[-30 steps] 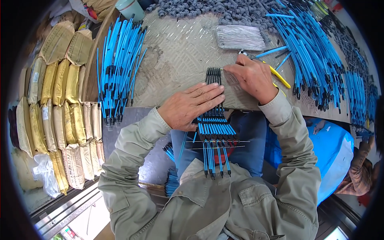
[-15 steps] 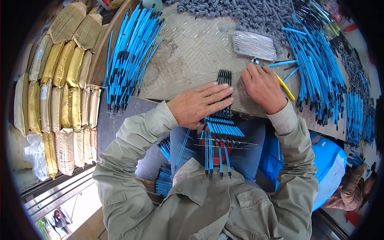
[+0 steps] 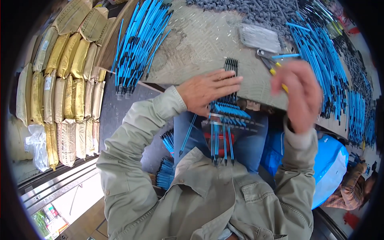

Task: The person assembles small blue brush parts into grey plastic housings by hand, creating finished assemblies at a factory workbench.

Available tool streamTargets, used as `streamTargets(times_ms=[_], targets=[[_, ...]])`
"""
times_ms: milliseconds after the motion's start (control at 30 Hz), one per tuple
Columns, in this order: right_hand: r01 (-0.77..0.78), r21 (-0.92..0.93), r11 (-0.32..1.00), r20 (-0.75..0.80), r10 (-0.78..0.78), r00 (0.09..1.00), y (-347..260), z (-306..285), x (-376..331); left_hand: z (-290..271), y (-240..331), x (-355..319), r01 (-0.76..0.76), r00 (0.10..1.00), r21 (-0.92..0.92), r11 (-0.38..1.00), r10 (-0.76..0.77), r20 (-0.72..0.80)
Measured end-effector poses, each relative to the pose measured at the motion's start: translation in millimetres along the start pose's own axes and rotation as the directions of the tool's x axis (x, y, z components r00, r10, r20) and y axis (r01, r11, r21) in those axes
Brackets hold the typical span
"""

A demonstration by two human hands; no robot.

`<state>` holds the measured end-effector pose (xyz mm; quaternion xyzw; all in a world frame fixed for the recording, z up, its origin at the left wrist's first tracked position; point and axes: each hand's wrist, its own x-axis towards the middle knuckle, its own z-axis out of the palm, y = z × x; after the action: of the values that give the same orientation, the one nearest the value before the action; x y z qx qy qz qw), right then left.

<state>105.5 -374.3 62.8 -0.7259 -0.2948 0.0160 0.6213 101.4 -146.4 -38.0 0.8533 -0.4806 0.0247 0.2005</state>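
My left hand (image 3: pixel 210 91) lies flat, fingers stretched, across a row of thin blue rods with black ends (image 3: pixel 231 65) at the table's front edge. Below it, the blue parts of the row (image 3: pixel 230 109) hang over my lap, with thin cross bars (image 3: pixel 236 121) and several single rods (image 3: pixel 216 138) reaching toward me. Raised over the table's edge to the right, my right hand (image 3: pixel 298 94) is smeared by motion, so its fingers cannot be read. Pliers with yellow handles (image 3: pixel 273 71) lie on the table just beyond it, partly hidden by that hand.
Bundles of blue rods lie at the left (image 3: pixel 142 44) and right (image 3: pixel 320 60) of the table (image 3: pixel 200 44). Grey plastic fittings (image 3: pixel 264 14) and a pack of thin clear sticks (image 3: pixel 260 38) sit at the back. Wrapped packages (image 3: pixel 60 80) are stacked at left; another person (image 3: pixel 350 186) is at far right.
My right hand has left the pliers and moved right and toward me. The pliers now show on the table. My left hand stays on the row of rods; the whole view has shifted slightly.
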Motion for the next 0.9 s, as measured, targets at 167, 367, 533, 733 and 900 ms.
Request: streamTargets(times_ms=[167,367,533,733,900], targets=[[0.583,-0.482,0.655,0.499,-0.341,0.796,-44,25,-40,-3,9,2,-0.007,0.996,0.038,0.999,0.011,-0.086],[0.545,-0.821,0.167,0.492,-0.276,0.826,-16,53,-59,16,6,0,-0.009,0.985,0.079,0.997,0.023,-0.171],[0.489,-0.862,0.134,0.432,-0.311,0.847,-5,68,-58,23,6,-4,0.093,0.985,0.021,0.995,-0.089,-0.146],[0.511,-0.823,0.249,0.447,-0.271,0.852,-1,54,-51,22,12,-3,0.158,0.972,0.021,0.987,-0.151,-0.182],[0.591,-0.757,0.278,0.427,-0.474,0.77,-11,38,-32,18,18,0,0.172,0.962,-0.007,0.985,-0.169,-0.215]])
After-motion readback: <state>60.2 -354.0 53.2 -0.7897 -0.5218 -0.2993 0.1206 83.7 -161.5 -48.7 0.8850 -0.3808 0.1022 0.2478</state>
